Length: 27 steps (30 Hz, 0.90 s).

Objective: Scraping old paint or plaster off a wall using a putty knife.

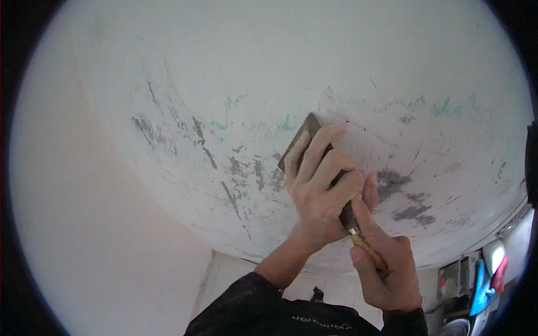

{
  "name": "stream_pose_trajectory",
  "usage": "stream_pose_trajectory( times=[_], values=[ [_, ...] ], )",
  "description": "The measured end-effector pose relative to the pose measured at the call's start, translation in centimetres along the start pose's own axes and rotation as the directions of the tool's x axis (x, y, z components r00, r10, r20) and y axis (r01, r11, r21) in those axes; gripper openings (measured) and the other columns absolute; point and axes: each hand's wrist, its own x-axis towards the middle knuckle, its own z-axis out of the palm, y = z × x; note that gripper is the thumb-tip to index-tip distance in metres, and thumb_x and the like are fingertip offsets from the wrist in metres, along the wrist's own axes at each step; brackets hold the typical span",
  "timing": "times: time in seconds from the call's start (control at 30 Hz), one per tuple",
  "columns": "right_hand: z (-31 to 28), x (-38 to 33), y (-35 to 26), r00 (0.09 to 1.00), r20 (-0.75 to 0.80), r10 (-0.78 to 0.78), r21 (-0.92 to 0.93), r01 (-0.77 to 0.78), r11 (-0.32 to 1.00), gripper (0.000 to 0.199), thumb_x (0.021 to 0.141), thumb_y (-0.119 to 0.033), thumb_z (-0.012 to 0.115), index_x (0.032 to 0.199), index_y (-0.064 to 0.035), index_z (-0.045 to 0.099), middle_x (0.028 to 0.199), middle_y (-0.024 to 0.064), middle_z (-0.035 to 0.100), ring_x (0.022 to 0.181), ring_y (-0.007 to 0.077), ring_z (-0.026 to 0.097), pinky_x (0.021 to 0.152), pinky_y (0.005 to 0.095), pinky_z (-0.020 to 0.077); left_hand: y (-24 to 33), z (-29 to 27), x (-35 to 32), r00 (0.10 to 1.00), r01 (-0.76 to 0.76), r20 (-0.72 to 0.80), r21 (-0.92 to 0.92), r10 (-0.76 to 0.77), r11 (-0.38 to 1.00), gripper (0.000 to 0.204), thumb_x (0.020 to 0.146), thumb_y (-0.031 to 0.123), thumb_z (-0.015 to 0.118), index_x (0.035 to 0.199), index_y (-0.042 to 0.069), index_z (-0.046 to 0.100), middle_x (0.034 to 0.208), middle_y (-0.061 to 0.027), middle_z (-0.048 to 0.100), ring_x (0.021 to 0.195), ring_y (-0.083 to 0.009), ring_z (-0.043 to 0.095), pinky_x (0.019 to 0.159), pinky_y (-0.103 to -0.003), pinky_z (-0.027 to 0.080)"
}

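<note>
Scraper (302,143) blade lies flat on wall (252,84); left hand (319,190) presses blade; right hand (386,269) grips handle.

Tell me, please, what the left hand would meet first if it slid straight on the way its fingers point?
The left hand presses the dark flat scraper blade against the white scuffed wall; its fingers point up-right, so probably only more bare wall, past faint green paint traces.

We pressed the scraper (305,140) blade against the scuffed white wall (269,73) with our left hand (320,187), while our right hand (386,269) gripped its wooden handle.
</note>
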Motion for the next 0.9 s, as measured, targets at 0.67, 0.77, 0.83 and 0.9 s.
stream_pose_trajectory(
  times=[0.67,0.77,0.83,0.9],
  values=[
    [1.3,0.0,-1.1,0.986,-0.017,0.168,0.033,-0.168,0.985,0.058,0.091,-0.013,0.059,0.145,0.0031,0.044,0.063,0.0163,0.053,0.049,0.0171,0.048,0.052,0.0301,0.0393,-0.2,-1.2,-0.5,1.0,0.008,0.024,0.005,-0.008,1.0,0.021,0.068,0.012,0.075,0.062,0.013,0.055,0.079,-0.0001,0.056,0.114,-0.0295,0.062,0.102,-0.052,0.035],
    [1.4,0.4,-0.8,0.995,0.005,0.101,0.031,-0.101,0.994,0.057,0.091,-0.012,0.06,0.144,0.0024,0.045,0.064,0.0173,0.053,0.05,0.0164,0.047,0.053,0.0292,0.0397,-0.5,-1.4,-0.3,0.999,-0.041,-0.011,0.012,0.041,0.999,0.021,0.069,0.012,0.075,0.062,0.014,0.055,0.079,0.0001,0.056,0.115,-0.0295,0.062,0.103,-0.051,0.034],
    [1.6,0.6,-0.8,0.99,-0.043,0.135,0.194,-0.124,0.973,0.056,0.091,-0.01,0.059,0.144,0.0018,0.046,0.065,0.0177,0.054,0.053,0.0162,0.048,0.055,0.0275,0.0402,-0.5,-1.6,-0.2,0.994,-0.103,0.038,-0.009,0.103,0.995,0.02,0.069,0.012,0.074,0.062,0.014,0.055,0.079,0.0,0.056,0.115,-0.0299,0.062,0.103,-0.05,0.034],
    [1.9,0.8,-0.6,0.998,-0.03,0.064,0.101,-0.061,0.993,0.056,0.09,-0.01,0.059,0.144,0.0022,0.046,0.065,0.0173,0.054,0.053,0.0157,0.048,0.055,0.0271,0.0405,-1.3,-1.9,0.0,0.999,-0.053,0.013,0.037,0.053,0.998,0.02,0.069,0.013,0.074,0.062,0.014,0.055,0.08,-0.0002,0.056,0.114,-0.0297,0.062,0.103,-0.05,0.034]
  ],
)
